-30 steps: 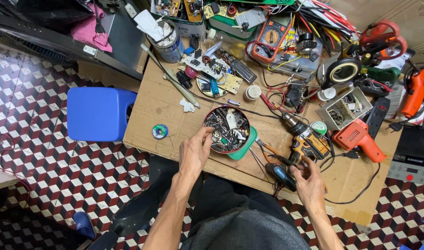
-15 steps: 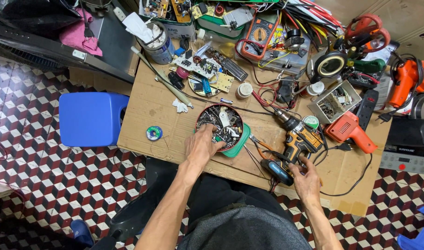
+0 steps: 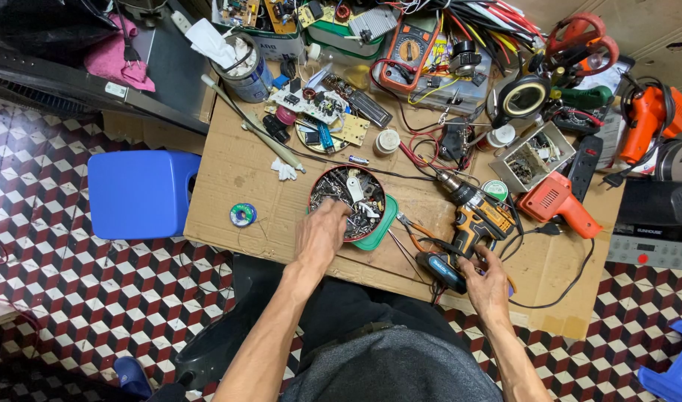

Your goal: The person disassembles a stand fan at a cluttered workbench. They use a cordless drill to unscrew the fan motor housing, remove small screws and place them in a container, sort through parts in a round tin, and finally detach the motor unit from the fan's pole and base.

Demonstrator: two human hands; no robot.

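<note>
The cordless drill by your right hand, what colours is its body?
Yellow-orange and black, with a blue-topped battery base; the cordless drill shows best in the head view.

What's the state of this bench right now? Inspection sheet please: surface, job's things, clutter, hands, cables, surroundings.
Surface: cardboard sheet laid flat as a worktop, mostly covered toward the far side.
Job's things: round tin of small metal parts on a green lid; cordless drill lying on its side.
Clutter: multimeter, circuit boards, solder spool, orange power tools, tray of small parts.
Hands: left hand reaching into the tin, fingers among the parts; right hand at the drill's battery end.
Cables: black cable looping over the near right edge; red and yellow wires tangled at the back.
Surroundings: blue plastic stool at left, patterned tile floor.
</note>
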